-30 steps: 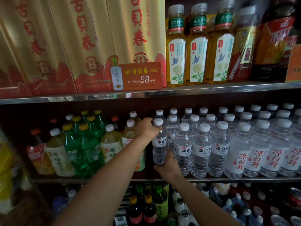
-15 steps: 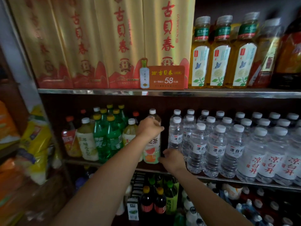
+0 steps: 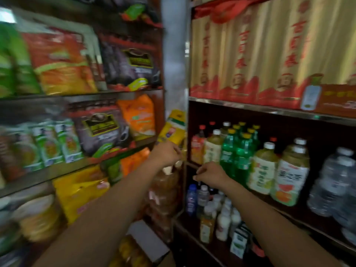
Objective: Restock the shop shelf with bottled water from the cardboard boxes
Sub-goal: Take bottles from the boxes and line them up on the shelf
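Clear water bottles (image 3: 336, 182) with white caps stand blurred at the far right of the middle shelf (image 3: 300, 221). My left hand (image 3: 167, 153) hovers in front of the gap between the two racks, fingers loosely curled, holding nothing. My right hand (image 3: 210, 174) hangs at the left end of that shelf, in front of the green bottles (image 3: 237, 153), also loosely curled and without anything in it. Both hands are well left of the water. An open cardboard box (image 3: 148, 244) shows at the bottom centre with yellow-orange goods inside.
Tea bottles (image 3: 291, 170) stand between the green bottles and the water. Gold-and-red cartons (image 3: 250, 54) fill the shelf above. Small bottles (image 3: 221, 218) crowd the shelf below. A rack of snack bags (image 3: 63, 64) takes the left half, beside a metal post (image 3: 173, 54).
The view has swung sharply left. Both hands have let go of the bottles and drawn back to the left end of the shelf; the water now sits at the far right.
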{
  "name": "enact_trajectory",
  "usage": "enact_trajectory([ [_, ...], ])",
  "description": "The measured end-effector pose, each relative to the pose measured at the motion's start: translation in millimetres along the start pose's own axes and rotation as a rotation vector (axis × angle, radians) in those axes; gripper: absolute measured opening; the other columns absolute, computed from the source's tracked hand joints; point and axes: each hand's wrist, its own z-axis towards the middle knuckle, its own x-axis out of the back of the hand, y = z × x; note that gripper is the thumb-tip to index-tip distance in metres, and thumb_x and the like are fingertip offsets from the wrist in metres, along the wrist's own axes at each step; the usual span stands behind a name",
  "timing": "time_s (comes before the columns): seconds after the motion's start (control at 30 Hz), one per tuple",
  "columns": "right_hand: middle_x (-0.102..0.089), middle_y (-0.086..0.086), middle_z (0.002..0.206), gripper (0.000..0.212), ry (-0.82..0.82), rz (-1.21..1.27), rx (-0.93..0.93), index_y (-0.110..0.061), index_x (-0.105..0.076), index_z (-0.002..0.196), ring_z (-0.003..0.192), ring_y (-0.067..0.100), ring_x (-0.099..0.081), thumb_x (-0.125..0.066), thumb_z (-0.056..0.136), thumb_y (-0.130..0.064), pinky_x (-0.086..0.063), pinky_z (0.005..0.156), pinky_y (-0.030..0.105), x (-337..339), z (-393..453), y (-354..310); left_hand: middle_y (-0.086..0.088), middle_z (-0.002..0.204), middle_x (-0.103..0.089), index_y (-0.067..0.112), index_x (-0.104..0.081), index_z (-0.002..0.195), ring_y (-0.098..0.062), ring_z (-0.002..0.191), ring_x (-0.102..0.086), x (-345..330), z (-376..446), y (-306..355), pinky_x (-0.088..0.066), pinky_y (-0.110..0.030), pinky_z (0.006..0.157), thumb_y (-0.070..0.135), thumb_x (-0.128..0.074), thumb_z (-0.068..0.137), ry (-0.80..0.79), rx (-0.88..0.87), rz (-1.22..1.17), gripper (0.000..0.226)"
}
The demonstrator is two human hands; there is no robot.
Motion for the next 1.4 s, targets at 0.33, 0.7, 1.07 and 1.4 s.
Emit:
enact_trajectory([
  [0.33, -0.068, 0.014, 0.093, 0.026, -0.407, -0.068, 0.350, -0.003, -0.071, 0.089, 0.085, 0.018, -0.060, -0.071, 0.082, -0.028, -0.040, 0.065, 0.026, -201.7, -19.5, -185.1, -0.004, 0.077, -0.069, 0.017, -0.074, 0.096, -0.020, 0.084, -0.067, 117.6, -186.9, -259.9, -0.050, -0.027, 0.074, 0.031, -0.068, 0.080, 0.197, 0.565, 0.105, 0.022],
  [0.7, -0.066, 0.024, 0.095, 0.026, -0.819, -0.182, 0.491, 0.003, -0.070, 0.089, 0.092, 0.030, -0.064, -0.070, 0.081, -0.022, -0.040, 0.067, 0.030, -426.5, -98.1, -281.5, -0.013, 0.085, -0.070, 0.009, -0.073, 0.090, -0.021, 0.077, -0.065, 113.5, -367.8, -420.4, -0.051, -0.026, 0.070, 0.033, -0.065, 0.077, 0.176, 1.005, -0.105, 0.029],
  [1.07, -0.061, 0.002, 0.089, 0.021, -1.211, -0.352, 0.125, -0.017, -0.056, 0.073, 0.101, 0.024, -0.061, -0.069, 0.080, -0.032, -0.044, 0.085, 0.030, -642.8, -163.2, -181.5, -0.011, 0.089, -0.066, 0.008, -0.068, 0.092, -0.024, 0.083, -0.064, -67.1, -467.0, -568.3, -0.055, -0.039, 0.089, 0.016, -0.062, 0.089, -0.052, 1.363, -0.637, 0.011],
  [1.4, -0.063, 0.006, 0.105, 0.030, -1.287, -0.370, -0.164, -0.007, -0.065, 0.110, 0.108, 0.023, -0.060, -0.068, 0.086, -0.025, -0.047, 0.088, 0.030, -822.6, -183.5, -48.9, -0.013, 0.103, -0.061, 0.015, -0.062, 0.099, -0.026, 0.100, -0.059, -287.8, -494.9, -664.6, -0.045, -0.033, 0.091, 0.022, -0.054, 0.094, -0.210, 1.525, -0.869, 0.012],
])
